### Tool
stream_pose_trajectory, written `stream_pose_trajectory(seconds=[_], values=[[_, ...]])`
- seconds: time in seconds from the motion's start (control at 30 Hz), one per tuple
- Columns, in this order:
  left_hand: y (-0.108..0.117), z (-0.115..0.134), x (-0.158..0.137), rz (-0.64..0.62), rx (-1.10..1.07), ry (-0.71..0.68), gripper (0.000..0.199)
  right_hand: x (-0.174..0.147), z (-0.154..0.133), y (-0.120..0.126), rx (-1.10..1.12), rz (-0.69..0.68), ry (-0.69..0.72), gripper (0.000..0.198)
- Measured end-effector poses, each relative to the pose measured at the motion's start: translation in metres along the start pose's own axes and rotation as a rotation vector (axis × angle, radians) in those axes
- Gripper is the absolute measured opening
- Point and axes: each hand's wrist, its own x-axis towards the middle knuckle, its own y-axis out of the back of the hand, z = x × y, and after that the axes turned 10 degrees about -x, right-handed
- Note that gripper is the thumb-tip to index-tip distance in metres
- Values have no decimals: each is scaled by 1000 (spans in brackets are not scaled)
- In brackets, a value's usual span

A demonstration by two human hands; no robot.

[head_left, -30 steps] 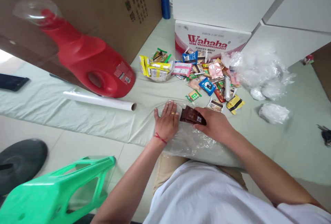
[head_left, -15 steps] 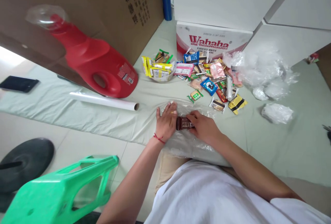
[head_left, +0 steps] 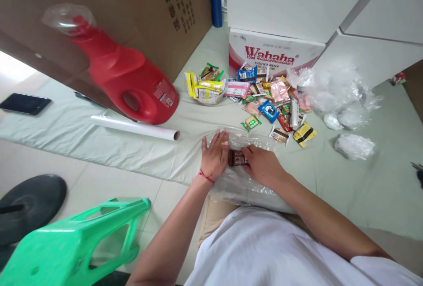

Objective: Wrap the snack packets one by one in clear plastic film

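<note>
A sheet of clear plastic film (head_left: pixel 251 184) lies spread on the pale green cloth in front of me. On it sits a dark brown wrapped snack (head_left: pixel 237 158). My right hand (head_left: pixel 264 165) grips the snack's right end, fingers bent around it and partly covering it. Flat on the film, my left hand (head_left: pixel 214 156) has its fingers stretched out, its edge beside the snack's left end. A red string circles the left wrist. Beyond the hands, a pile of small wrapped snacks (head_left: pixel 269 112) is spread out, and a clear bowl (head_left: pixel 208 98) holds yellow and green packets.
A red jug (head_left: pixel 132 83) and a white roll (head_left: pixel 135 128) lie at the left, near a phone (head_left: pixel 24 103). Crumpled clear plastic (head_left: pixel 337 92) and a small wrapped bundle (head_left: pixel 354 146) are on the right. A Wahaha box (head_left: pixel 274 50) stands behind. A green stool (head_left: pixel 76 237) is lower left.
The whole view has shifted slightly, so things appear a little further right. Both hands keep nearly the same pose around the brown snack.
</note>
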Motion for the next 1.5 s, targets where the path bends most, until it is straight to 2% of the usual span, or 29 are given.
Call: stream_pose_trajectory(seconds=[0.17,0.33,0.43,0.5,0.6,0.67,0.73,0.77,0.8,0.9,1.0,1.17,1.3,1.4,1.5], values=[[0,-3,0,-1,-36,7,62,-14,-2,1,25,3,-79,38],[-1,-3,0,8,-22,-1,61,-3,-8,-9,77,4,-28,42],[0,-2,0,14,-35,-1,60,-3,-3,-16,154,50,-18,53],[3,-2,0,22,-80,6,60,-15,5,-20,247,139,-4,55],[12,-6,0,16,-196,13,61,-47,18,-29,368,306,116,53],[20,-11,0,-4,-276,13,61,-71,22,-40,370,363,200,65],[28,-17,2,-25,-348,20,61,-89,19,-56,321,375,231,82],[31,-20,3,-35,-383,25,61,-94,15,-65,290,376,230,83],[34,-23,4,-42,-419,29,61,-98,11,-73,262,379,222,76],[42,-32,7,-78,-498,27,63,-95,0,-87,228,379,165,34],[48,-39,10,-139,-488,-13,68,-80,0,-78,317,380,126,26],[56,-43,12,-239,-342,-101,49,-43,23,-35,520,380,80,26],[61,-38,8,-208,-383,-148,50,-8,43,-9,426,260,34,25],[65,-36,-5,-149,-482,-161,66,15,51,0,303,111,-11,26],[65,-39,-23,-131,-549,-199,100,31,55,4,254,38,-2,25]])
